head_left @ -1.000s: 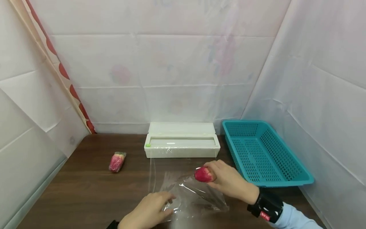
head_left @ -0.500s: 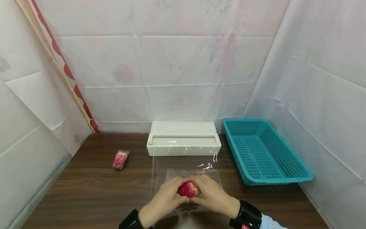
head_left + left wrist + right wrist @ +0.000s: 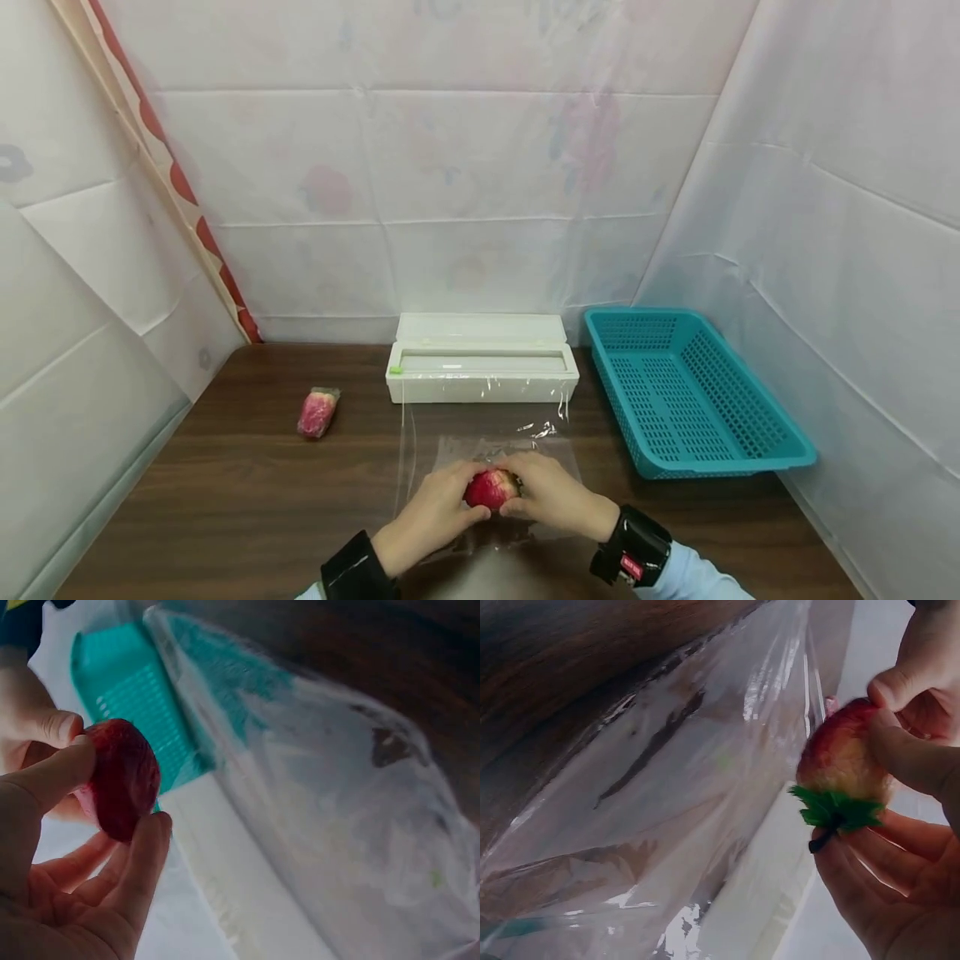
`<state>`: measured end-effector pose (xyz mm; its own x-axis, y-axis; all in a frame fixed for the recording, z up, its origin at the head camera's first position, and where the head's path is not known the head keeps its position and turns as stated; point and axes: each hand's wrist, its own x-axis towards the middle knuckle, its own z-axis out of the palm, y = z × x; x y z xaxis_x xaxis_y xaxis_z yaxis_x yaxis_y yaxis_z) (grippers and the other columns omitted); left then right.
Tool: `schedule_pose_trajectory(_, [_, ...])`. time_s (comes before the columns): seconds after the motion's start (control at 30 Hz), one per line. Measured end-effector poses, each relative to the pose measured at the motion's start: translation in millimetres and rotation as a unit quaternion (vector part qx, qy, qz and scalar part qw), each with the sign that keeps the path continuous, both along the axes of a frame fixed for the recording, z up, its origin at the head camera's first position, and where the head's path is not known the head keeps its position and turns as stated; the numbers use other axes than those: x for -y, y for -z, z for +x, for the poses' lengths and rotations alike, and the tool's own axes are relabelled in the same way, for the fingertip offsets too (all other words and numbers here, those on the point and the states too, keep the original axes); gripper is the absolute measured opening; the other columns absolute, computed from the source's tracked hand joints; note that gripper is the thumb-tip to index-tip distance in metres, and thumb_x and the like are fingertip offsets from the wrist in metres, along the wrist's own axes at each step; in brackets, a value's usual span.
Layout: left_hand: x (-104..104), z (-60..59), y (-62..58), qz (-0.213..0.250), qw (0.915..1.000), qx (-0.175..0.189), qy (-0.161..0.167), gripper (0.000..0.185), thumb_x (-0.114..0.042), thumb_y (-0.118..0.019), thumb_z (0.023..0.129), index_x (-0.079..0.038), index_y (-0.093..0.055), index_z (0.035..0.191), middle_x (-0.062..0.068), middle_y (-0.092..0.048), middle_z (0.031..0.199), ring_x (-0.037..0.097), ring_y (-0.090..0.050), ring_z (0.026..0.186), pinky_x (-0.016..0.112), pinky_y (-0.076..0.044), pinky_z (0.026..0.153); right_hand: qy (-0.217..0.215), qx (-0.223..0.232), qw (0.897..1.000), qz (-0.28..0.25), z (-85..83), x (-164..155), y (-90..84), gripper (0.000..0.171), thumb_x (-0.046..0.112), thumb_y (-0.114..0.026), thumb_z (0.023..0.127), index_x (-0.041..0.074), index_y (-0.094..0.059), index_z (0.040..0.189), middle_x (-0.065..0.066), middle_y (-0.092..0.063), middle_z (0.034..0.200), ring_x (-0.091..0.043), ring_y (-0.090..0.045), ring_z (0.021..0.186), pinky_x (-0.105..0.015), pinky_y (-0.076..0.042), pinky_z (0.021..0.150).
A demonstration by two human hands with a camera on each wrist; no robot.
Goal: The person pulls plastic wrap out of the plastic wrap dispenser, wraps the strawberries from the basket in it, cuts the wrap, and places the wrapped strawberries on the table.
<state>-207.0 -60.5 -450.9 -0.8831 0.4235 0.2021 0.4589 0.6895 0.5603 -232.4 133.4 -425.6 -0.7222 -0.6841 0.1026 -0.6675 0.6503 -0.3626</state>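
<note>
Both hands hold a red strawberry (image 3: 491, 489) with a pale band and green leaves (image 3: 838, 810), low over a sheet of cling film (image 3: 480, 425). My left hand (image 3: 438, 506) pinches its red end between thumb and fingers. At the leafy end, my right hand (image 3: 553, 496) grips it the same way, thumb nearest me. Clear film (image 3: 660, 765) spreads wrinkled beneath the fruit and runs back to a white cling film dispenser (image 3: 483, 390), whose lid stands up. The leaves are mostly hidden in the head view.
A red and pale piece wrapped in clear film (image 3: 318, 412) lies at the left on the dark wooden table (image 3: 247, 500). At the right stands a turquoise plastic basket (image 3: 731, 468). White cloth (image 3: 480, 167) hangs behind and along both sides.
The right hand brought the strawberry down and left over the film. The left hand left the film and took hold of the fruit too. Over the last half second it turned slightly.
</note>
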Motion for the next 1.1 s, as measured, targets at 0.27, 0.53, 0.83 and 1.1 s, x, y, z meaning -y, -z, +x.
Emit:
schedule_pose_trajectory(0.27, [-7.7, -11.9, 10.5, -0.087, 0.9958, -0.005, 0.028, 0.050, -0.028, -0.078, 0.070, -0.006, -0.060, 0.111, 0.007, -0.065, 0.104, 0.020, -0.063, 0.091, 0.033, -0.052, 0.073, 0.017, 0.014, 0.999, 0.030, -3.9, 0.2, 15.0, 0.046, 0.026, -0.078, 0.069, 0.012, -0.062, 0.110, 0.003, -0.065, 0.103, -0.010, -0.058, 0.093, -0.026, -0.048, 0.078])
schedule_pose_trajectory(0.53, [-8.8, -15.1, 16.8, -0.101, 0.9940, 0.003, 0.041, 0.050, -0.027, -0.078, 0.070, -0.007, -0.060, 0.111, 0.007, -0.065, 0.108, 0.020, -0.062, 0.096, 0.035, -0.051, 0.078, 0.024, 0.005, 0.999, 0.036, -6.2, 0.2, 29.9, 0.048, 0.027, -0.079, 0.067, 0.010, -0.061, 0.108, 0.001, -0.065, 0.102, -0.012, -0.059, 0.092, -0.027, -0.048, 0.078])
schedule_pose_trajectory(0.83, [-2.4, -12.8, 21.3, -0.102, 0.9937, -0.020, 0.043, 0.050, -0.023, -0.079, 0.067, -0.010, -0.061, 0.111, 0.004, -0.066, 0.105, 0.019, -0.062, 0.094, 0.035, -0.050, 0.078, 0.013, -0.037, 0.998, 0.056, -2.3, 7.4, 32.6, 0.047, 0.033, -0.079, 0.065, 0.012, -0.062, 0.104, 0.003, -0.063, 0.097, -0.012, -0.058, 0.088, -0.027, -0.048, 0.077])
schedule_pose_trajectory(1.1, [5.5, -1.6, 20.6, -0.118, 0.9919, -0.041, 0.024, 0.028, -0.021, -0.074, 0.071, -0.008, -0.061, 0.092, 0.000, -0.063, 0.087, 0.013, -0.060, 0.075, 0.027, -0.049, 0.064, 0.004, -0.093, 0.993, 0.077, 0.4, 9.2, 30.6, 0.043, 0.035, -0.080, 0.062, 0.012, -0.061, 0.094, 0.004, -0.060, 0.089, -0.011, -0.056, 0.079, -0.025, -0.048, 0.071])
